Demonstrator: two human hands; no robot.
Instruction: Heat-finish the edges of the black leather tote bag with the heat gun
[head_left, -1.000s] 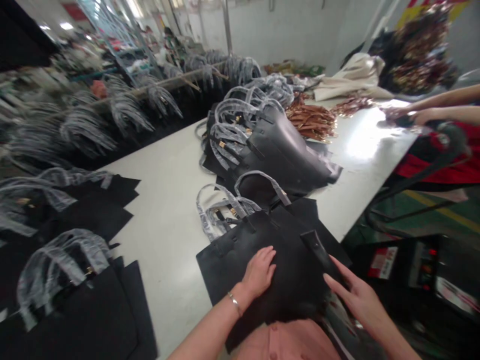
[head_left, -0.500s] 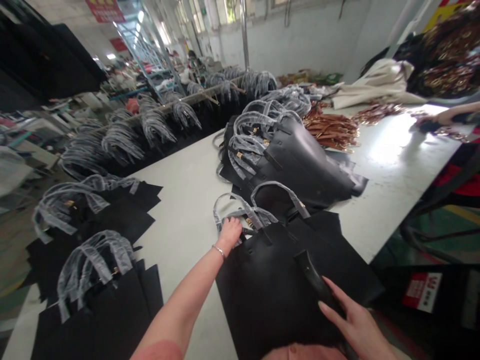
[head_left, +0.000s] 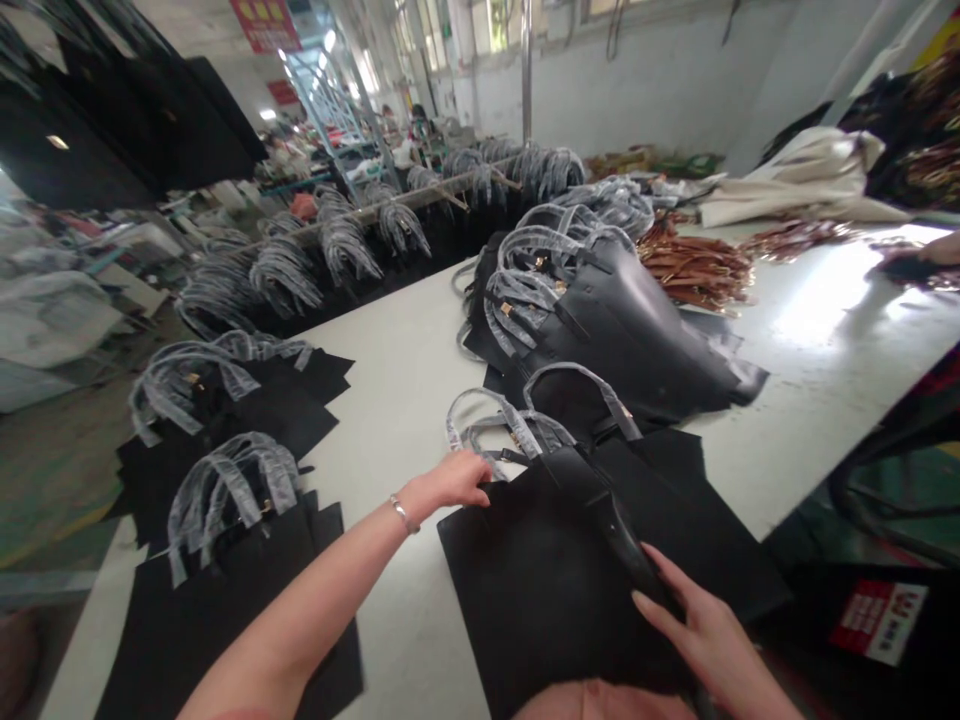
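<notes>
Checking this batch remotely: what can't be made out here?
In the head view:
Black leather bag: lower edge hidden by the wearer's body and the frame bottom.
Co-worker's hand: cut off by the right edge; what it holds is unclear in glare.
Brown straps: too tangled to count.
Wrapped bag handles: plastic film blurs their hardware.

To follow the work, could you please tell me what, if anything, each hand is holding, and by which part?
Left hand at the black leather bag's top edge, right hand on its strap; neither grip can be confirmed.

Bright overhead glare, warped, curving edges
</notes>
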